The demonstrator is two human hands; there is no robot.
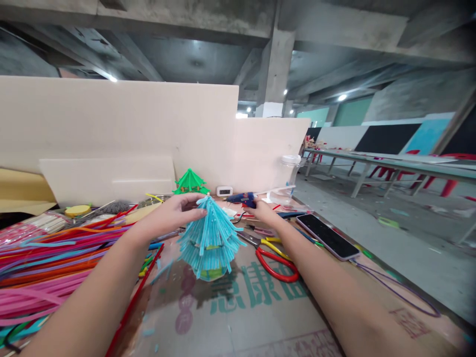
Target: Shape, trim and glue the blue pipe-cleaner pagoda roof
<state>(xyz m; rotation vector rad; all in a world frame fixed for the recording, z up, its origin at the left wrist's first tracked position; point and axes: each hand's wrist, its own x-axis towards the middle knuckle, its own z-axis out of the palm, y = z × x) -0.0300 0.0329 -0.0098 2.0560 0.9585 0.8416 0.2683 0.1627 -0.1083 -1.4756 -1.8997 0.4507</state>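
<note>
A blue cone-shaped tree made of straws [208, 238] stands on the cardboard-covered table [238, 312]. My left hand [174, 213] pinches its pointed top with closed fingers. Farther back, my right hand [265, 212] reaches to a blue glue gun [242, 199] and rests at its handle; the fingers are mostly hidden behind the hand, so its grip is unclear. A green straw model [191, 182] stands behind the blue tree, near the back board.
A heap of coloured straws [48, 263] fills the left side. Red-handled scissors [277, 265] and yellow pliers [273, 245] lie right of the tree. A phone [327, 237] with a cable lies at the right edge. A clear jar [289, 173] stands behind.
</note>
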